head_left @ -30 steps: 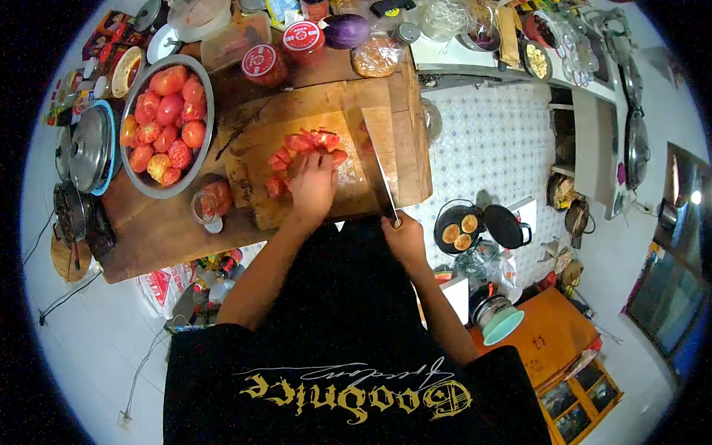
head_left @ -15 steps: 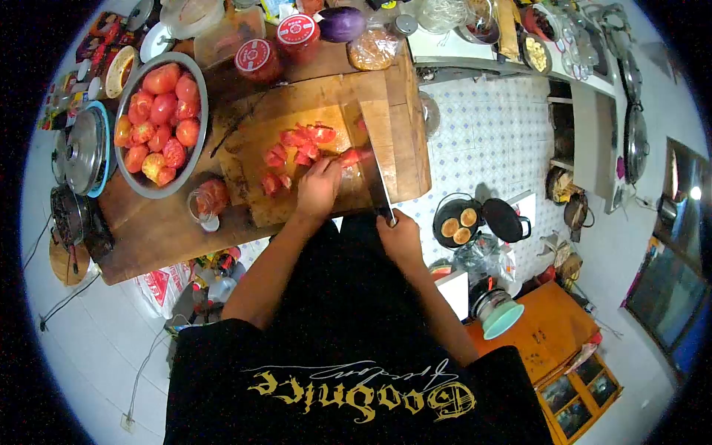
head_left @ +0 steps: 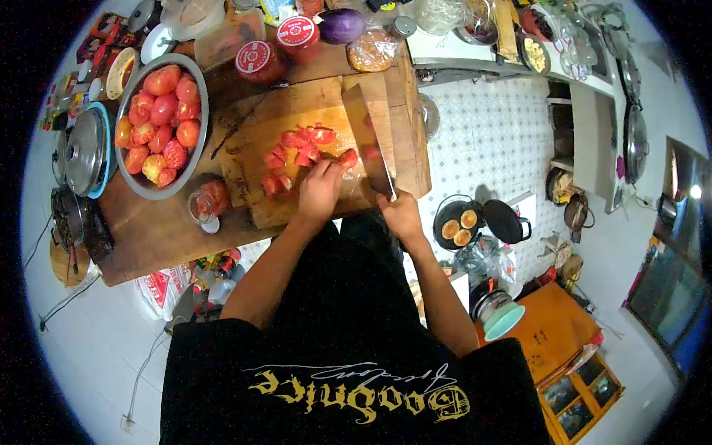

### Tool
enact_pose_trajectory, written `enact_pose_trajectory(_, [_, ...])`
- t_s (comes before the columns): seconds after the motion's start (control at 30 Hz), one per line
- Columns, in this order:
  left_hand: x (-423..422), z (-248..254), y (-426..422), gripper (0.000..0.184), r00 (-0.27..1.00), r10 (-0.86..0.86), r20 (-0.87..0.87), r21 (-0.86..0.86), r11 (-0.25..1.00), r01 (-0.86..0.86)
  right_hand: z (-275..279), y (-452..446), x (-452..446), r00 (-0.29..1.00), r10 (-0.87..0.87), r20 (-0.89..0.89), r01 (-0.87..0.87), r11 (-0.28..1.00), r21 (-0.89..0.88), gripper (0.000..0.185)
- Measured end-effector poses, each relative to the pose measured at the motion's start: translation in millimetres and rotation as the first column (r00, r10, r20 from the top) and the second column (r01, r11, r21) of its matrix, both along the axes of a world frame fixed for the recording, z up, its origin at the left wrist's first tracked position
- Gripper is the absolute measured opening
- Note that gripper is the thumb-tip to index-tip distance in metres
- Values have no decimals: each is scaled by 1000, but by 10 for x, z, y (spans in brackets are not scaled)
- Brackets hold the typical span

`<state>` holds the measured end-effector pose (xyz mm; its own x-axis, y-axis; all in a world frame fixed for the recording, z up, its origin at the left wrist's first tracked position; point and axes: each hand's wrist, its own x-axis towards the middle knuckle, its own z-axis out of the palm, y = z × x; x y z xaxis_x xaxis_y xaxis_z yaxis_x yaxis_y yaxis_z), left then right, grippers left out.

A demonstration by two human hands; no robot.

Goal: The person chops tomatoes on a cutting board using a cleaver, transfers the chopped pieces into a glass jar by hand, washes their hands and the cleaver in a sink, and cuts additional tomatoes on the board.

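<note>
My right hand (head_left: 401, 216) is wrapped round the handle of a cleaver (head_left: 368, 137). Its broad blade points away from me over the right part of the wooden cutting board (head_left: 271, 211). With bent fingertips, my left hand (head_left: 320, 191) holds a piece of tomato (head_left: 347, 158) close to the left of the blade. A small gap shows between the blade and that piece. Several chopped tomato chunks (head_left: 304, 141) lie on the board just beyond my left fingers. Wet juice shines around them.
A metal bowl (head_left: 202, 144) of peeled tomatoes stands left of the board, near a glass jar (head_left: 211, 199) of red contents. Red-lidded jars (head_left: 298, 34) and an eggplant (head_left: 343, 26) line the back. A pan (head_left: 445, 241) with round cakes sits lower right.
My right hand has moved slightly forward and right with the cleaver. The blade now tilts more and has come away from the tomato piece. My left hand stays nearly in place.
</note>
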<state>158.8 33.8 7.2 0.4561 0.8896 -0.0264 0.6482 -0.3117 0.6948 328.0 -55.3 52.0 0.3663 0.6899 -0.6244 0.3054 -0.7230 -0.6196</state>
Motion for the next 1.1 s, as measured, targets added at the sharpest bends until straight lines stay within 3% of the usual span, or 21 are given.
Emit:
enact_pose_trajectory(0.13, [-40, -8, -46, 16, 1000, -6, -17, -21, 1000, 6, 275, -9, -112, 991, -3, 137, -13, 993, 118, 25])
enact_pose_trajectory(0.23, [-33, -47, -71, 16, 1000, -18, -9, -62, 998, 18, 437, -45, -220, 993, 6, 118, -6, 1000, 5, 25])
enact_pose_trajectory(0.3, [-19, -28, -59, 15, 997, 29, 74, -13, 1000, -28, 435, -10, -266, 995, 10, 99, -11, 1000, 3, 25])
enact_pose_trajectory(0.4, [-10, 60, -12, 12, 998, 21, 54, -33, 999, -20, 283, 20, -335, 999, 11, 44, -10, 1000, -21, 25])
enact_pose_trajectory(0.47, [-1, -7, 11, 11, 999, 6, 52, -13, 1000, -6, 53, 43, -401, 973, 70, 222, -62, 997, -42, 25])
enact_pose_trajectory(0.53, [-3, -36, 35, 10, 999, -11, 43, 3, 1000, 11, -16, 116, -498, 984, 54, 168, -36, 993, -110, 27])
enact_pose_trajectory(0.6, [22, -60, 43, 9, 999, 11, 32, 0, 1000, -11, -107, 94, -580, 952, 36, 305, -35, 999, -11, 30])
enact_pose_trajectory(0.67, [13, -84, -45, 9, 998, 49, 37, -13, 999, -48, -183, 139, -298, 985, 67, 158, -39, 985, -170, 34])
enact_pose_trajectory(0.73, [46, -115, 6, 9, 993, 105, 47, 7, 994, -106, 95, 282, -77, 996, 47, 72, -48, 999, 13, 32])
enact_pose_trajectory(0.83, [46, -41, -73, 13, 930, 333, 155, -142, 939, -312, 416, 283, -99, 998, 35, 50, -38, 997, 63, 29])
enact_pose_trajectory(0.87, [42, -150, -97, 13, 931, 330, 159, -135, 941, -310, 466, 259, -129, 998, 32, 53, -36, 997, 71, 29])
enact_pose_trajectory(0.93, [73, -228, -121, 16, 854, 491, 174, -476, 801, -363, 524, 204, -211, 992, 49, 114, -54, 998, 42, 26])
enact_pose_trajectory(0.97, [88, -267, -174, 18, 764, 586, 269, -587, 729, -352, 499, 181, -252, 990, 63, 123, -63, 998, -7, 24])
enact_pose_trajectory(1.1, [-14, -550, -191, 18, 857, 484, 177, -417, 825, -380, 365, 86, -398, 985, 60, 160, -66, 997, 28, 21])
